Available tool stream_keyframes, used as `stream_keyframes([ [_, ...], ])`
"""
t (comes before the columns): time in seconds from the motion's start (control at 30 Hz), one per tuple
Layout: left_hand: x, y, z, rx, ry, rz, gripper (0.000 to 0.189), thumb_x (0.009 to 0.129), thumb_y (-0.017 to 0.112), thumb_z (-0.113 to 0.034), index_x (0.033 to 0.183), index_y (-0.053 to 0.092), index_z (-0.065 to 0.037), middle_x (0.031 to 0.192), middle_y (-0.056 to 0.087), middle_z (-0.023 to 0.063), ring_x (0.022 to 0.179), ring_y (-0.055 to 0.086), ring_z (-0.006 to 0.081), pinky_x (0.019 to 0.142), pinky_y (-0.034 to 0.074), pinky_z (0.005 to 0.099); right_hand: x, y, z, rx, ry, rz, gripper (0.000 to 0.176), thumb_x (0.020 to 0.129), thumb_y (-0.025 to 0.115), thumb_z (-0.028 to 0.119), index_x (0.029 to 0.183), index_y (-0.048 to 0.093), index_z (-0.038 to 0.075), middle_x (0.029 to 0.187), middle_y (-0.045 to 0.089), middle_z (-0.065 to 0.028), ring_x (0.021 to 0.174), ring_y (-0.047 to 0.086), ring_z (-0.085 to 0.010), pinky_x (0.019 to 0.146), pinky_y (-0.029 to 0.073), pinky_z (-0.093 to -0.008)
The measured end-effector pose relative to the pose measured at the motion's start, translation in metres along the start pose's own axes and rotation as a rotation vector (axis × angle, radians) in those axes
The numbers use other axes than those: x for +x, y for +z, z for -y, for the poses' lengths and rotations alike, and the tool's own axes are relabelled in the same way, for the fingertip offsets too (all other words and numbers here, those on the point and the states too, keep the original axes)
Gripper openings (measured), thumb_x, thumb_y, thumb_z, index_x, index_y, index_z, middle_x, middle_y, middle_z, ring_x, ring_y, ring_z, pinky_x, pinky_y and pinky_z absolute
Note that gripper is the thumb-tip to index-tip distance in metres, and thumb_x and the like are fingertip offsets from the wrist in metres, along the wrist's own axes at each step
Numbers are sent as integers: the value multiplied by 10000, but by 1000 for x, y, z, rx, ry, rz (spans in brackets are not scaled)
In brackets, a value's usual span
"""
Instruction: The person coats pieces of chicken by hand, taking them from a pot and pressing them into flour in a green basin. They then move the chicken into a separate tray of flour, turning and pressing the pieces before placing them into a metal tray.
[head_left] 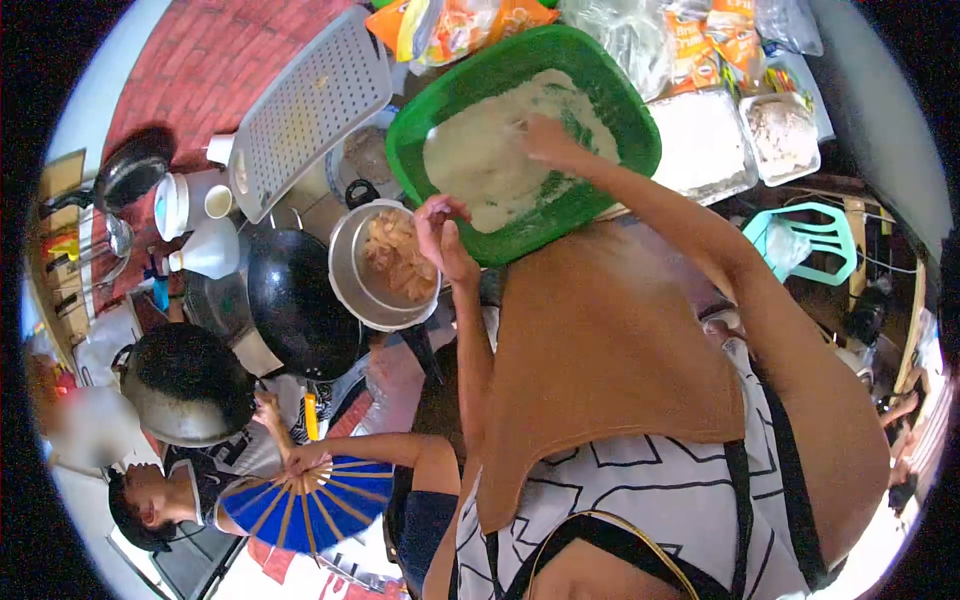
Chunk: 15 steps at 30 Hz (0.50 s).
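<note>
Brick floor (200,60); right hand (545,140) in basin (520,50); packet (450,25) print illegible.

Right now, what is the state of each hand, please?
Left hand: fingers curled above the pot; holding anything cannot be told.
Right hand: open, resting in the flour of the basin.

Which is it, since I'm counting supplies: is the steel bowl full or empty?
Partly full: pale food pieces lie in the steel bowl, bare metal showing beside them.
</note>
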<state>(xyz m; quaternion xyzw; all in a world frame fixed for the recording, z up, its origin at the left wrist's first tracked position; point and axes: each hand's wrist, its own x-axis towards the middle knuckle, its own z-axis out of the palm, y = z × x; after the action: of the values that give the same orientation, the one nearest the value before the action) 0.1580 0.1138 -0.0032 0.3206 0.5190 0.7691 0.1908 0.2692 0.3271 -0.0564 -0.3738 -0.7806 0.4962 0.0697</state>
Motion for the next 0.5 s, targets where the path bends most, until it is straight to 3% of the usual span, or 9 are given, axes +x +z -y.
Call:
stream_keyframes([
  [0.03, 2, 3, -6, 53, 0, 9, 417, 904, 608, -300, 1169, 541, 15, 963, 595, 147, 790, 578, 225, 681, 483, 333, 1, -12, -5, -311, -74, -127, 381, 928, 549, 342, 1089, 645, 10, 975, 660, -243, 755, 660, -393, 760, 540, -533],
  [0.07, 2, 2, -7, 60, 5, 7, 417, 904, 608, -300, 1169, 541, 15, 963, 595, 147, 790, 578, 225, 681, 483, 333, 4, -19, -12, -307, -82, -124, 381, 928, 549, 342, 1089, 645, 10, 975, 660, -243, 755, 660, -393, 760, 540, -533],
  [0.13, -1, 0, -5, -30, -63, 8, 375, 904, 588, -232, 1169, 544, 30, 1025, 597, 130, 873, 586, 198, 734, 489, 325, 8, -26, -22, -542, -206, -295, 372, 921, 553, 305, 1066, 651, -23, 1075, 644, -282, 919, 648, -428, 842, 512, -561],
  [0.17, -2, -2, -4, -35, -74, 25, 381, 907, 603, -238, 1173, 539, 28, 1051, 588, 130, 883, 583, 199, 738, 489, 326, 12, -18, -26, -539, -208, -291, 372, 921, 553, 305, 1066, 651, -23, 1075, 644, -282, 919, 648, -428, 842, 512, -561],
  [0.23, -1, -1, -5, -33, -65, 15, 375, 909, 601, -240, 1169, 543, 24, 1046, 590, 129, 880, 583, 199, 737, 490, 327, 29, 6, -29, -716, -486, -282, 470, 919, 565, 361, 1208, 602, -7, 1286, 560, -290, 1216, 525, -441, 1009, 430, -562],
  [0.27, -1, 0, -5, -31, -59, 4, 368, 911, 599, -242, 1164, 546, 20, 1041, 592, 129, 878, 583, 198, 737, 491, 329, 34, 13, -19, -716, -499, -276, 470, 919, 565, 361, 1208, 602, -7, 1286, 560, -290, 1216, 525, -441, 1009, 430, -562],
  [0.33, 0, 2, -2, -15, -28, -13, 384, 910, 605, -276, 1153, 543, 14, 1032, 594, 137, 850, 581, 204, 713, 489, 328, 34, 26, 4, -601, -706, -58, 720, 903, 575, 464, 1481, 371, 87, 1526, 343, -226, 1387, 336, -441, 1137, 310, -512],
  [0.43, 0, 3, -4, 19, -19, -20, 380, 911, 609, -292, 1134, 540, 7, 1047, 591, 143, 841, 579, 208, 699, 492, 329, 8, 16, 40, -769, -678, 33, 743, 905, 564, 486, 1500, 347, 97, 1531, 337, -217, 1393, 324, -443, 1156, 268, -539],
  [0.5, -2, 3, -8, 17, -52, -23, 333, 912, 604, -241, 1127, 540, 6, 1077, 591, 133, 880, 578, 202, 718, 504, 339, 20, 24, 27, -771, -713, 32, 753, 899, 574, 503, 1494, 362, 93, 1534, 340, -216, 1405, 315, -439, 1163, 254, -540],
])
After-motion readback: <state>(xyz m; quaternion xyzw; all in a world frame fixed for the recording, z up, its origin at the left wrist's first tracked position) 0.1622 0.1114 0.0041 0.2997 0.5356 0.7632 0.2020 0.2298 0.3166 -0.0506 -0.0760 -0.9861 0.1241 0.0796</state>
